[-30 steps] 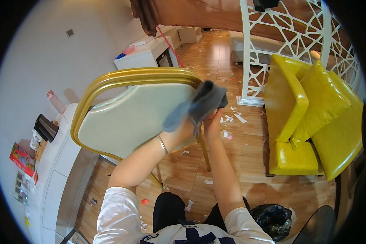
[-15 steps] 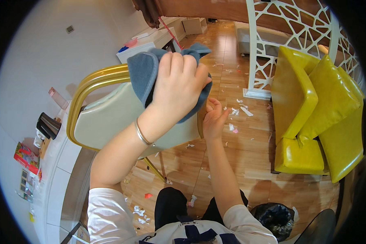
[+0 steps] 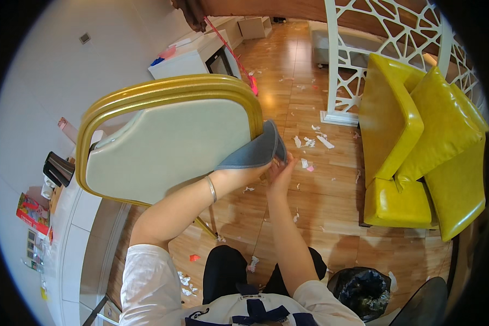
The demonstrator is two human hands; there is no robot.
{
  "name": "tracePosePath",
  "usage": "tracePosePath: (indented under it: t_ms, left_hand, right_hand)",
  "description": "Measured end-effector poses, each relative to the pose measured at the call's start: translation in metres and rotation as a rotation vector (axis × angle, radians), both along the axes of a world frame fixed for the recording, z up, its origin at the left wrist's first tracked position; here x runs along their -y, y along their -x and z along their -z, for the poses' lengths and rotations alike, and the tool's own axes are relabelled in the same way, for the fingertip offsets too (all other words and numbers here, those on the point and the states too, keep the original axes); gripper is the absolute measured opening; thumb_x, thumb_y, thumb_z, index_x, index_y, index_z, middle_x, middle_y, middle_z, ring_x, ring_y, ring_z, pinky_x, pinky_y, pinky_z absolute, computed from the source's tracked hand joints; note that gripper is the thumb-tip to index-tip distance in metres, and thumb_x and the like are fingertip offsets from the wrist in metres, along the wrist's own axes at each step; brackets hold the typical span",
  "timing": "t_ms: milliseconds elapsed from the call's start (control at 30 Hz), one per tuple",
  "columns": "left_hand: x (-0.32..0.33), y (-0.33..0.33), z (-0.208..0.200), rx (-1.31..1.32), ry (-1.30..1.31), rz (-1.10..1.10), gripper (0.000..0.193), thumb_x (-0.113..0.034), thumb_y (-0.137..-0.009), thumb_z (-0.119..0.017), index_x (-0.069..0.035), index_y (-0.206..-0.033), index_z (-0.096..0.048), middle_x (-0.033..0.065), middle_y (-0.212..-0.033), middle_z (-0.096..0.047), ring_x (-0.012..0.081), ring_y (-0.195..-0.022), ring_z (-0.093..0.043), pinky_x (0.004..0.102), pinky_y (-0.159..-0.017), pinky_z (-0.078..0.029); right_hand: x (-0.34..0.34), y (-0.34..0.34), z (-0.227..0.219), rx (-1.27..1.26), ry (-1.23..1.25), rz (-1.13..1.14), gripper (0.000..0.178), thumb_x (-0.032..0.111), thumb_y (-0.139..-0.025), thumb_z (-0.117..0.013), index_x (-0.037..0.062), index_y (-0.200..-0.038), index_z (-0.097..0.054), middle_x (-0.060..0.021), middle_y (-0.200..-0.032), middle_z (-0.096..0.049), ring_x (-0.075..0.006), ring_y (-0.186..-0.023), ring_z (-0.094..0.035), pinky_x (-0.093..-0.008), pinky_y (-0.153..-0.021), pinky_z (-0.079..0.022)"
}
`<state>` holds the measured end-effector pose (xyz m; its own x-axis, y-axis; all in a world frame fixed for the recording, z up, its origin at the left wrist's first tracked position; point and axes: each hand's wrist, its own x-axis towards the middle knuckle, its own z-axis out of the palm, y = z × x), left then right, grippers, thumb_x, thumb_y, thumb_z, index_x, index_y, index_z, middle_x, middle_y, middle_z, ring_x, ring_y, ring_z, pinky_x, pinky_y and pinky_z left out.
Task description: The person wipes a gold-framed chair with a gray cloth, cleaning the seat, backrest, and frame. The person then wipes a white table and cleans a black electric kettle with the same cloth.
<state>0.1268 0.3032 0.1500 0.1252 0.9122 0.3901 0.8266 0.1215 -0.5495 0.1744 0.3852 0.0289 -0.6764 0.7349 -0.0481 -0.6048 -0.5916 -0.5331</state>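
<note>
A chair with a pale grey-green padded back (image 3: 174, 144) and a shiny gold frame (image 3: 163, 87) stands tilted before me. My left hand (image 3: 247, 176), with a silver bangle on its wrist, is closed on a blue-grey cloth (image 3: 250, 152) at the lower right edge of the chair back. The cloth drapes over this hand and hides most of its fingers. Close on the right, my right hand (image 3: 281, 176) is turned palm up, fingers loosely bent and thumb apart. Its fingertips meet the cloth's right corner, which partly covers them.
A yellow armchair (image 3: 391, 119) with cushions stands right, by a white lattice screen (image 3: 334, 65). Paper scraps (image 3: 308, 142) litter the wooden floor (image 3: 331, 201). A black-lined bin (image 3: 358, 293) is near my right knee. On the left counter (image 3: 79, 239) sits a dark kettle (image 3: 58, 168).
My left hand has brought the cloth down from the top right of the chair back to its lower right edge. The cloth now reaches my right hand, which has barely moved.
</note>
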Motion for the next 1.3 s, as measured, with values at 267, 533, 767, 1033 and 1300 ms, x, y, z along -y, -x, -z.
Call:
tracePosePath:
  t_ms: [267,533,767,1033,1300]
  left_hand:
    - [-0.008,-0.041,-0.110,-0.114,-0.092,-0.082,0.039,-0.023,-0.087,-0.057,-0.005,-0.121,-0.057,0.0162,-0.124,-0.056,0.0307,-0.118,-0.051,0.0438,-0.104,-0.037]
    - [0.069,-0.024,-0.070,-0.470,-0.488,-0.257,0.026,-0.050,-0.079,-0.067,-0.031,-0.097,-0.064,-0.0034,-0.115,-0.053,0.0197,-0.119,-0.049,0.0424,-0.088,-0.035]
    - [0.133,-0.021,-0.041,0.781,-0.260,-0.174,0.020,-0.014,-0.087,-0.067,-0.007,-0.105,-0.066,0.0100,-0.097,-0.068,0.0265,-0.090,-0.065,0.0336,-0.080,-0.052]
    - [0.147,-0.031,-0.107,-0.086,-0.726,-0.161,0.028,-0.027,-0.075,-0.076,-0.019,-0.100,-0.068,0.0050,-0.099,-0.056,0.0235,-0.074,-0.061,0.0316,-0.063,-0.053]
    - [0.203,-0.004,0.010,0.346,-0.761,-0.338,0.027,-0.032,-0.077,-0.075,-0.013,-0.094,-0.068,0.0068,-0.077,-0.063,0.0275,-0.070,-0.062,0.0380,-0.057,-0.053]
  right_hand:
    - [0.010,-0.010,0.015,0.245,-0.247,0.043,0.051,0.050,-0.103,-0.029,0.0090,-0.129,-0.043,-0.0073,-0.125,-0.055,-0.0209,-0.116,-0.054,-0.0348,-0.096,-0.038]
    - [0.038,-0.041,-0.023,0.219,-0.669,0.258,0.033,0.028,-0.104,-0.035,0.0048,-0.126,-0.043,-0.0115,-0.137,-0.044,-0.0222,-0.123,-0.047,-0.0380,-0.101,-0.036]
    - [0.080,-0.062,-0.077,-0.038,-1.250,0.528,0.039,0.019,-0.092,-0.054,0.0003,-0.124,-0.042,-0.0247,-0.142,-0.035,-0.0354,-0.130,-0.038,-0.0450,-0.109,-0.030]
    - [0.104,-0.053,-0.154,-0.278,-1.343,0.695,0.044,0.021,-0.088,-0.060,0.0003,-0.123,-0.044,-0.0294,-0.139,-0.037,-0.0366,-0.124,-0.042,-0.0443,-0.102,-0.036]
    - [0.123,-0.035,-0.177,-0.336,-1.651,0.691,0.040,0.023,-0.085,-0.063,0.0020,-0.118,-0.052,-0.0243,-0.133,-0.050,-0.0385,-0.121,-0.048,-0.0460,-0.100,-0.035]
